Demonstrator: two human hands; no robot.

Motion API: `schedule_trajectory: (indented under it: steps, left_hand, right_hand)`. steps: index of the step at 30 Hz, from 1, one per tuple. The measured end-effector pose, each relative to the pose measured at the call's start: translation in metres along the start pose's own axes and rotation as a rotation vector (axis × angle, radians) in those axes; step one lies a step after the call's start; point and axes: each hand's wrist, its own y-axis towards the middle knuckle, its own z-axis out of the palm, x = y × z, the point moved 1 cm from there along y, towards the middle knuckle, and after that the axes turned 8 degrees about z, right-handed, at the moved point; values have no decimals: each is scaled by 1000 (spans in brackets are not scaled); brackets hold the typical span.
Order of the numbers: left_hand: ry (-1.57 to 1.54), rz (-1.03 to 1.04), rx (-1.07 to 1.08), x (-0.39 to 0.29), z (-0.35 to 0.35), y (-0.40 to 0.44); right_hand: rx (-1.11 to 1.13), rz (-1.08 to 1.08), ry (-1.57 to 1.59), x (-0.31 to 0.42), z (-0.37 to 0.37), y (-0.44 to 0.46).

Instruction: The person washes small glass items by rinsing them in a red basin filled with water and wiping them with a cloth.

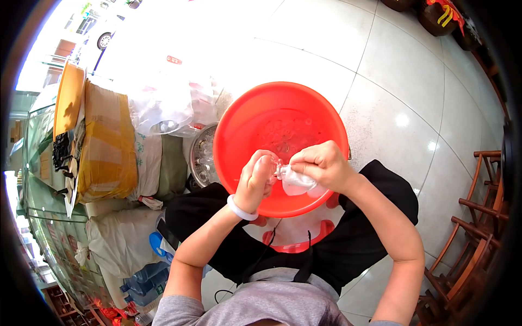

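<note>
My left hand (pixel 255 173), with a pale bangle at the wrist, is closed around a small clear glass piece (pixel 279 169); its exact shape is mostly hidden by the fingers. My right hand (pixel 325 165) pinches a white cloth (pixel 296 182) that hangs down and touches the glass piece. Both hands are over the near part of a large red basin (pixel 247 122). Clear glassware (pixel 285 142) is faintly visible under water in the basin. Left of it stands a metal bowl (pixel 197 163) with several clear glass items in it.
Plastic bags (pixel 163 106), a taped cardboard box (pixel 109 144) and a glass display case (pixel 51 228) line the left side. Wooden chairs (pixel 473 233) stand at the right on the tiled floor (pixel 399 103). Dark jars (pixel 435 19) are at the top right.
</note>
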Motion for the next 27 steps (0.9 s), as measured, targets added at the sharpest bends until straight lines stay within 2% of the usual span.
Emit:
schedule_trajectory:
  steps: [2,3,4,5,6,8,10,13,15,16,18,22,24,25,26,27]
  left_hand:
    - [-141,43,102,-5,-1,-1]
    - [-142,45,102,-4,-1,-1]
    - [-157,148,88,-2,0,0]
    - [-171,251,76,-2,1,0]
    - [-172,255,78,-3,2,0]
    - [8,478,88,-10,2,-2]
    - [-8,456,106,-5,-3,-2]
    - [66,566,98,-6,-3,-1]
    - [-114,409,201,-10,-7,-2]
    - [-114,410,201,-12,-12,-2]
    - [-101,300,329,-14,-20,-1]
    - [-142,234,275,-24,-15,-2]
    - [-229,-68,255,-28,-16,-3]
    - [-271,-164,240,-26,-16,-1]
    - [-272,-162,239,-23,-20,1]
    - [-484,-314,385,-17,-25,3]
  right_hand:
    - [107,423,550,0,-2,1]
    - [123,433,615,2,-5,3]
    - [123,431,612,2,-4,3]
    - [87,512,755,2,-1,3]
    - [48,591,897,1,2,3]
    - [27,668,982,-3,5,2]
    - [-2,742,1089,-8,8,1]
    - [33,722,1089,-14,9,0]
    - [49,691,1027,-12,6,1]
    - [65,660,965,-10,4,1]
    - [86,615,897,-10,1,1]
    - [187,551,761,-6,-6,3]
    - [211,522,696,-3,-9,4]
    - [232,493,633,-2,-10,5]
    - [234,492,631,-2,-10,5]
    - [242,472,596,-2,-10,6]
